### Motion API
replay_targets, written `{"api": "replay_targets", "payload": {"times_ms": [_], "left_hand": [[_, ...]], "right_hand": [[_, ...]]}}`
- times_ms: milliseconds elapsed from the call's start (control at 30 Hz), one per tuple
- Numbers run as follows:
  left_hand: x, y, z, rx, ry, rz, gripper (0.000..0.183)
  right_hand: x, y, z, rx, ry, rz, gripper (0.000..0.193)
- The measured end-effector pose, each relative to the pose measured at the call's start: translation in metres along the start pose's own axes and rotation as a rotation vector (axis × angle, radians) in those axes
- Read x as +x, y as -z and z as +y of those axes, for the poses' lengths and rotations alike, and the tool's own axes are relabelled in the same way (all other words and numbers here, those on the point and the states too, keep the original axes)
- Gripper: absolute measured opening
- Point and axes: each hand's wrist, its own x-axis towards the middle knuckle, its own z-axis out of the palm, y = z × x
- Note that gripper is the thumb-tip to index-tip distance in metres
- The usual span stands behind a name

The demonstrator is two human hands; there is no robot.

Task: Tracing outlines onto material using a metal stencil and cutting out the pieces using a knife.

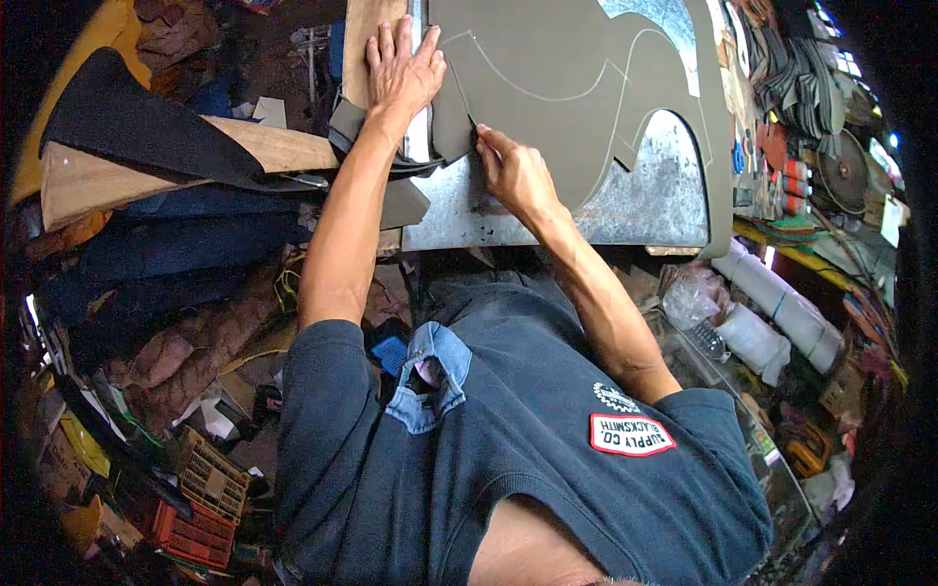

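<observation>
A grey-brown flexible sheet (547,68) lies on a shiny metal plate (469,210), with pale curved outlines drawn across it. My left hand (404,70) is flat with fingers apart, pressing at the sheet's left edge beside a wooden board (359,59). Lower and to the right, my right hand (518,171) is closed around a thin dark pointed tool (474,122); most of it is hidden by the fingers, so its exact kind is unclear. Its tip meets a dark line in the sheet that runs up toward my left hand.
Black material (147,127) drapes over a wooden plank (98,186) at the left. Strips of dark sheet (801,83) hang at the far right, near a round disc (842,171). Wrapped rolls (782,303) lie right of the bench, and a red crate (195,532) stands lower left.
</observation>
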Motion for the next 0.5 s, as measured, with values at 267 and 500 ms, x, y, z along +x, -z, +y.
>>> {"api": "replay_targets", "payload": {"times_ms": [267,500], "left_hand": [[0.001,0.0,-0.001,0.006,-0.019,0.015,0.048],[0.002,0.003,-0.001,-0.027,-0.025,0.027,0.047]], "right_hand": [[-0.041,0.005,0.006,-0.003,-0.007,-0.011,0.026],[-0.071,0.007,0.014,-0.038,0.008,-0.017,0.024]]}}
